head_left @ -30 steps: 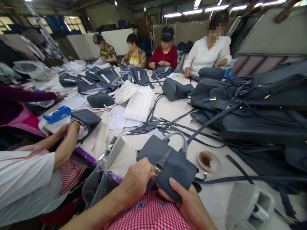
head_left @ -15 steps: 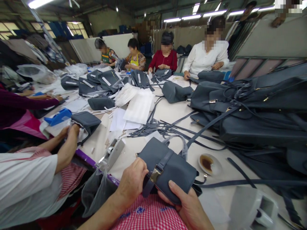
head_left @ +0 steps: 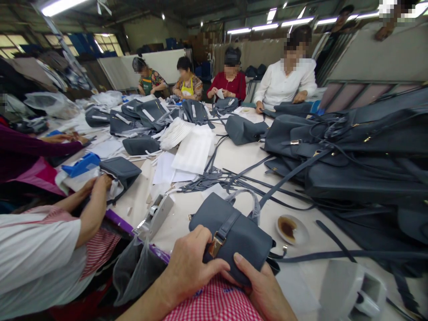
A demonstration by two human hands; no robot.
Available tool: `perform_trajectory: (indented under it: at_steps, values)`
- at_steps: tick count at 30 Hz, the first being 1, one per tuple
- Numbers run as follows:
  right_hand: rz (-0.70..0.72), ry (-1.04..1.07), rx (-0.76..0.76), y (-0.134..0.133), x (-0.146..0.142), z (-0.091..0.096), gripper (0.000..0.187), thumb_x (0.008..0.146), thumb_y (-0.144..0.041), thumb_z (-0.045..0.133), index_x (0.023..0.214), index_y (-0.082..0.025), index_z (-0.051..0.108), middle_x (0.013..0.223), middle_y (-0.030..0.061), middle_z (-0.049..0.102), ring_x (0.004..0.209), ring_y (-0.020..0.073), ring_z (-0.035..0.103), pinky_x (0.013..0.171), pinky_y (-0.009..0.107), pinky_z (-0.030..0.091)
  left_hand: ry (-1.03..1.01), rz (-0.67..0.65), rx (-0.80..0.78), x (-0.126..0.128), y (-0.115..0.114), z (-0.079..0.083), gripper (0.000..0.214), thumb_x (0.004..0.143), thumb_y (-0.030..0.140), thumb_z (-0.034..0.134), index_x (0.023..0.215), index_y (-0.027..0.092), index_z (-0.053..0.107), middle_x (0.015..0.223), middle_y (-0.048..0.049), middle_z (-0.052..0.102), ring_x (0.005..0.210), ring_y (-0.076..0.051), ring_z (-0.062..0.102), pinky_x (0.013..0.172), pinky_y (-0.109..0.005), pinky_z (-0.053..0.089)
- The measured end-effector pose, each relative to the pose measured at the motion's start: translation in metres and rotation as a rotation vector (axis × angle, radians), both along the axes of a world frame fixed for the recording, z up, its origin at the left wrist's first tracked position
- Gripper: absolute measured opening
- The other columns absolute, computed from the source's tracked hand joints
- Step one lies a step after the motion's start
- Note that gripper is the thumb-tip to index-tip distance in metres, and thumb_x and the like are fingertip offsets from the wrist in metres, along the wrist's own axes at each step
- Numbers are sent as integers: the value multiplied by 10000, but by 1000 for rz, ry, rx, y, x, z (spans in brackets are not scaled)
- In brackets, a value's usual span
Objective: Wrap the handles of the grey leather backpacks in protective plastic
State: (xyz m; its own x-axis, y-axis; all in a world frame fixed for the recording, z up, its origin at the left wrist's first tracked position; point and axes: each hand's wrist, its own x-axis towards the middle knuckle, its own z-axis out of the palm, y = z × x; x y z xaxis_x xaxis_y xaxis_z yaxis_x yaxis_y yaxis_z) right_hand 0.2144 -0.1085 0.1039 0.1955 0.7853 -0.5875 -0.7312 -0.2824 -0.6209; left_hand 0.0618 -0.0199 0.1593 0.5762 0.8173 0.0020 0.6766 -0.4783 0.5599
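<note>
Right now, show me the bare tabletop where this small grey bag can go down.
One bare patch lies between the white paper stack and the pile of grey bags, beyond the loose straps. A smaller one sits between the tape dispenser and the small grey bag. Around the saucer, straps crowd in.

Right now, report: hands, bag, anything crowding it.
Left hand clamped on slate-blue bag beside its gold buckle. Right hand gripping bag's near edge. Stained saucer close right, straps behind.
</note>
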Motion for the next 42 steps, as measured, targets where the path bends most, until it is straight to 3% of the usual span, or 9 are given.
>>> perform_trajectory:
  at_steps: [9, 14, 18, 21, 24, 30, 34, 38, 42]
  values:
    - [96, -106, -56, 0, 2, -2, 647, 719, -417, 769, 1274, -163, 555, 1116, 98, 733, 1073, 309, 666, 932, 424, 546, 145, -166, 70, 4, 6, -17, 197, 937, 161, 392, 780, 208, 501, 758, -1, 591, 691, -163, 580, 610, -262, 386]
    - [-14, 35, -57, 5, -3, 15, 791, 635, -344, 851, 1312, -150, 492, 957, 76, 768, 898, 301, 724, 829, 438, 589, 153, 53, 173, -7, 16, -25, 244, 909, 138, 338, 715, 216, 464, 691, -3, 552, 630, -164, 535, 597, -279, 363]
    - [-98, 82, -112, 10, -2, 32, 932, 555, -277, 901, 1344, -145, 422, 891, 72, 774, 835, 314, 738, 743, 437, 613, 118, 46, -73, -43, 20, -14, 222, 856, 186, 455, 636, 207, 437, 613, 29, 528, 587, -139, 511, 567, -256, 343]
    - [-111, 107, -121, 13, 1, 39, 946, 566, -249, 898, 1356, -156, 387, 860, 59, 776, 830, 323, 741, 719, 432, 619, 133, -32, -239, -73, 14, -4, 91, 819, 162, 485, 817, 207, 564, 626, 44, 589, 607, -141, 556, 583, -236, 383]
    - [-104, 102, -125, 13, 0, 40, 935, 570, -233, 897, 1349, -159, 385, 843, 49, 777, 828, 323, 743, 705, 424, 626, 132, -38, -136, -89, 5, 0, 324, 812, 86, 392, 987, 213, 633, 848, -19, 702, 817, -178, 635, 756, -275, 455]
    - [-92, 74, -131, 12, -3, 42, 894, 571, -222, 896, 1319, -162, 411, 842, 39, 781, 809, 304, 748, 691, 399, 638, 251, -63, -71, -77, -3, -3, 407, 848, 228, 510, 1251, 237, 570, 846, -24, 720, 826, -227, 660, 777, -350, 501]
    - [-73, 58, -146, 12, 2, 51, 840, 577, -210, 889, 1283, -152, 437, 866, 58, 788, 802, 290, 751, 648, 349, 642, 237, -131, 175, -63, 4, -2, 377, 854, 134, 466, 1201, 179, 607, 878, -79, 719, 811, -241, 664, 756, -381, 524]
    - [27, 77, -167, 11, 13, 65, 546, 604, -221, 874, 1056, -83, 601, 838, 121, 789, 693, 235, 755, 558, 257, 624, -22, -201, 619, -48, 12, 3, 477, 816, 11, 423, 1244, 177, 553, 1282, -155, 572, 1192, -284, 526, 966, -454, 455]
    - [152, 117, -180, 7, 22, 78, 359, 608, -246, 880, 839, -42, 695, 766, 166, 779, 598, 194, 737, 495, 197, 587, -283, -4, 802, -30, 23, 3, 348, 820, 42, 536, 1153, 145, 541, 1230, -160, 552, 1200, -268, 493, 997, -438, 435]
